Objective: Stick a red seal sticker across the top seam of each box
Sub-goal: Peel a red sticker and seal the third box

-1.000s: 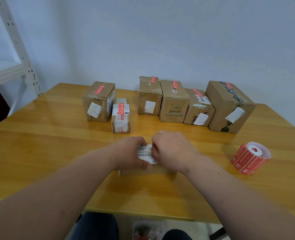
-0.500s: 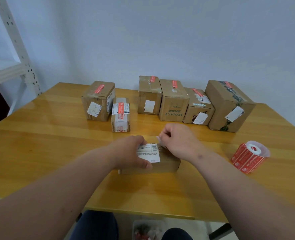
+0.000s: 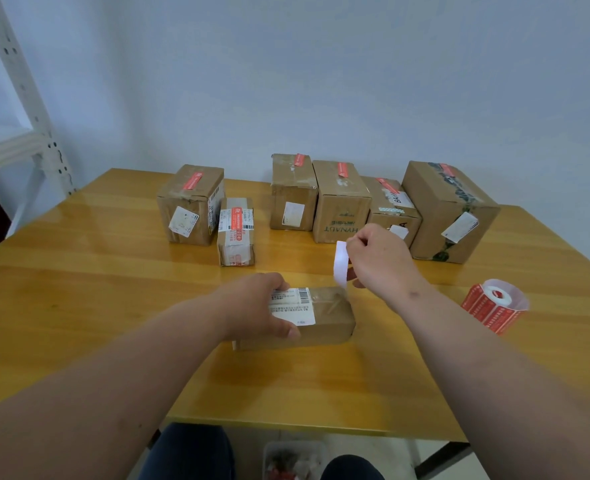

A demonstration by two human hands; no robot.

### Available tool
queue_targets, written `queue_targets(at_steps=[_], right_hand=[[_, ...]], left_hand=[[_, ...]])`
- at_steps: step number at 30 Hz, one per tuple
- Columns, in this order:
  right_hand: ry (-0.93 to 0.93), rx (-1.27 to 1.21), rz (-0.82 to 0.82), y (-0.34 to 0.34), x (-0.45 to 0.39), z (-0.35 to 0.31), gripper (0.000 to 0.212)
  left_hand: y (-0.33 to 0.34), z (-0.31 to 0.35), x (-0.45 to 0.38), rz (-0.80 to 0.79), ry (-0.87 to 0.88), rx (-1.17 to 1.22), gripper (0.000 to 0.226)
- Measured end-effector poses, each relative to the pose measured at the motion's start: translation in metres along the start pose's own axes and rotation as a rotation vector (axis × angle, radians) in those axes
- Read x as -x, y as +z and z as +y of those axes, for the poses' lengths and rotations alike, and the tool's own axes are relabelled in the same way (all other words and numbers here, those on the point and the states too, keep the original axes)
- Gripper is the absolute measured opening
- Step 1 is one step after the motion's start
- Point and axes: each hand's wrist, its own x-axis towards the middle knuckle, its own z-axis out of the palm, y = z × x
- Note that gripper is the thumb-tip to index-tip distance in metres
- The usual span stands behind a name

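Left hand (image 3: 255,306) clamps box (image 3: 324,317); right grip (image 3: 378,258) pinches strip (image 3: 340,263), seemingly white.

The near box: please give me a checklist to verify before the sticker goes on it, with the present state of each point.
1. Near box held steady by left hand: ok.
2. Strip pinched in right hand: ok.
3. Strip shows its red face: not ok, only white is visible.
4. Strip touches the box top: not ok, it hangs above the right end.
5. Top seam free of the hands: cannot tell.
6. Sticker roll within reach on the table: ok.
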Motion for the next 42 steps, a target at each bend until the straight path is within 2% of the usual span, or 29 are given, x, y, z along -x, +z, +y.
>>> queue_targets(at_steps=[5, 8, 10, 12, 14, 19, 22, 26, 30, 32, 34, 42], right_hand=[[0.011, -0.134, 0.038, -0.007, 0.005, -0.007, 0.018], [-0.018, -0.128, 0.013, -0.001, 0.011, -0.010, 0.018], [-0.064, -0.097, 0.001, 0.003, 0.015, -0.012, 0.019], [-0.133, -0.046, 0.013, 0.007, 0.018, -0.015, 0.019], [-0.209, -0.033, 0.038, 0.010, 0.021, -0.018, 0.020], [-0.485, 0.018, 0.026, 0.017, 0.034, -0.025, 0.025], [-0.606, 0.082, -0.029, 0.019, 0.036, -0.024, 0.018], [-0.523, 0.063, -0.104, 0.015, 0.034, -0.020, 0.019], [-0.283, -0.071, 0.008, 0.010, 0.026, -0.013, 0.016], [-0.212, -0.094, -0.008, 0.009, 0.022, -0.010, 0.020], [-0.201, -0.075, -0.052, 0.008, 0.022, -0.010, 0.015], [-0.141, -0.098, -0.173, 0.009, 0.014, -0.009, 0.022]], left_hand=[[-0.001, 0.000, 0.001, -0.018, -0.012, 0.001, 0.087], [-0.006, 0.001, 0.005, -0.032, -0.006, 0.047, 0.096], [-0.008, 0.003, 0.009, 0.096, 0.035, 0.132, 0.086], [-0.012, 0.005, 0.011, 0.256, 0.058, 0.359, 0.059], [-0.016, 0.010, 0.013, 0.328, 0.045, 0.566, 0.037], [-0.027, 0.019, 0.016, 0.233, 0.024, 0.819, 0.044], [-0.027, 0.018, 0.016, 0.224, 0.011, 0.905, 0.040], [-0.026, 0.010, 0.015, 0.185, -0.020, 0.962, 0.019], [-0.029, 0.008, 0.016, 0.166, -0.027, 0.893, 0.013], [-0.031, 0.008, 0.016, 0.148, -0.027, 0.875, 0.012], [-0.031, 0.008, 0.015, 0.139, -0.030, 0.853, 0.013], [-0.027, 0.013, 0.009, 0.166, -0.118, 0.649, 0.020]])
